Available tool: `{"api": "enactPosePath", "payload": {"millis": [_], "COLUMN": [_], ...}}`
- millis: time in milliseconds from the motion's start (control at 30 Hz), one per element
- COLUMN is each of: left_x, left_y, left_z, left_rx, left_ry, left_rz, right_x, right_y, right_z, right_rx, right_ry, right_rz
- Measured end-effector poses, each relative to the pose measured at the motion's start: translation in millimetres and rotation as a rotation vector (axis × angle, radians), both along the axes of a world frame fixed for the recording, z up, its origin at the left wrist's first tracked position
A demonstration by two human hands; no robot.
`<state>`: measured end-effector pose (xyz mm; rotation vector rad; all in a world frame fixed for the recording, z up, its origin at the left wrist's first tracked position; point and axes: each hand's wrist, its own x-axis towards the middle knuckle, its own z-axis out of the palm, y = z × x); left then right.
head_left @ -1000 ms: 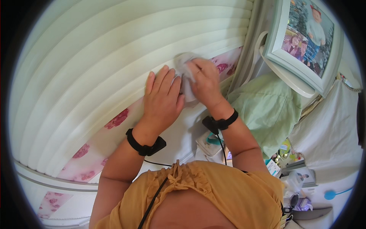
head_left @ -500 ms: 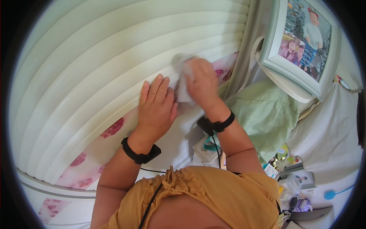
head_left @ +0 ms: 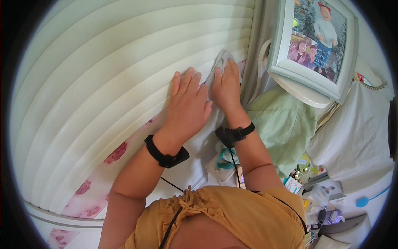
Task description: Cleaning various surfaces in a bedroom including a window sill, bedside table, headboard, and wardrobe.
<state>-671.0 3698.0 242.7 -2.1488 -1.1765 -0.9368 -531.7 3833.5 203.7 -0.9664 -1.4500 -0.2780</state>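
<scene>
A pale grey cloth (head_left: 224, 56) is pressed against a white slatted panel (head_left: 124, 74) near its right edge. My right hand (head_left: 227, 89) holds the cloth there, its fingers lying over it. Beside it, my left hand (head_left: 187, 103) rests against the lower slats with the fingers stretched out and nothing in them. A strip with pink flowers (head_left: 116, 152) runs along the panel's lower border, partly behind my left forearm. The part of the cloth under my right palm is hidden.
At the upper right, a framed photo (head_left: 278, 45) stands by a curved white ledge (head_left: 302, 94). Light green fabric (head_left: 282, 124) hangs below it, close to my right forearm. White fabric (head_left: 352, 128) and several small items lie farther right. Black wrist devices (head_left: 166, 155) trail cables.
My right hand has moved the cloth rightward, toward the panel's right edge. My left hand has slid up and to the right along the slats. The view has shifted slightly.
</scene>
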Motion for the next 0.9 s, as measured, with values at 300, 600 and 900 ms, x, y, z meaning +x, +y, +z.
{"api": "enactPosePath", "payload": {"millis": [300, 600, 900], "left_x": [8.3, -19.1, -16.4], "left_y": [19.3, -15.5, -29.2], "left_z": [-8.0, -4.2, 1.5], "left_rx": [-0.020, 0.019, 0.064], "left_ry": [0.074, -0.166, -0.451], "left_rz": [0.016, -0.133, -0.348], "right_x": [58.9, -31.2, 46.6], "right_y": [66.9, -57.9, 32.2], "right_z": [45.0, 22.3, 53.4], "right_rx": [-0.447, 0.186, 0.087], "right_ry": [0.274, -0.089, -0.020], "right_rz": [-0.034, 0.375, -0.167]}}
